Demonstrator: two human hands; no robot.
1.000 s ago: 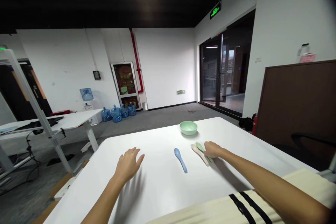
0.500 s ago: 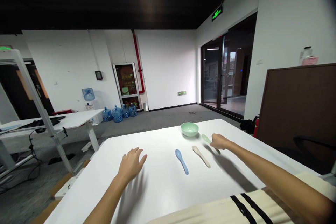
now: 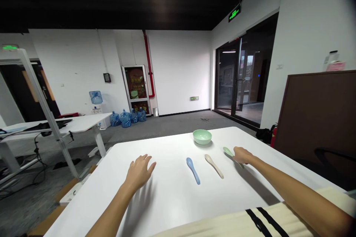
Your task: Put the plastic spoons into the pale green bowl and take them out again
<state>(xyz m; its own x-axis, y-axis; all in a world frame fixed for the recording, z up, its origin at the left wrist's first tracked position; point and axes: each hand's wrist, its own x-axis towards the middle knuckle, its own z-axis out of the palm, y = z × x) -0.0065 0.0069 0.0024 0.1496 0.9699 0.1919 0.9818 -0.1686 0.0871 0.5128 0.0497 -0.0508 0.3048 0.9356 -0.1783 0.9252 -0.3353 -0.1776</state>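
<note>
My right hand [image 3: 242, 154] is closed on the handle of a green spoon [image 3: 228, 151], low over the white table [image 3: 172, 196] to the right of the other spoons. A beige spoon [image 3: 214, 165] lies left of it, and a blue spoon [image 3: 193, 170] lies further left. Behind them stands a green bowl [image 3: 202, 136], apparently with nothing in it. My left hand [image 3: 139, 170] rests flat on the table at the left, fingers stretched out and holding nothing.
A brown cabinet [image 3: 317, 114] and a dark chair [image 3: 333, 163] stand close at the right. Another white desk [image 3: 55, 124] with a metal frame is at the left. Blue water bottles [image 3: 126, 117] sit by the far wall. Glass doors are at the back right.
My right hand took the green spoon from beside the beige spoon, carried it up toward the bowl, then out to the right. The left hand stayed put.
</note>
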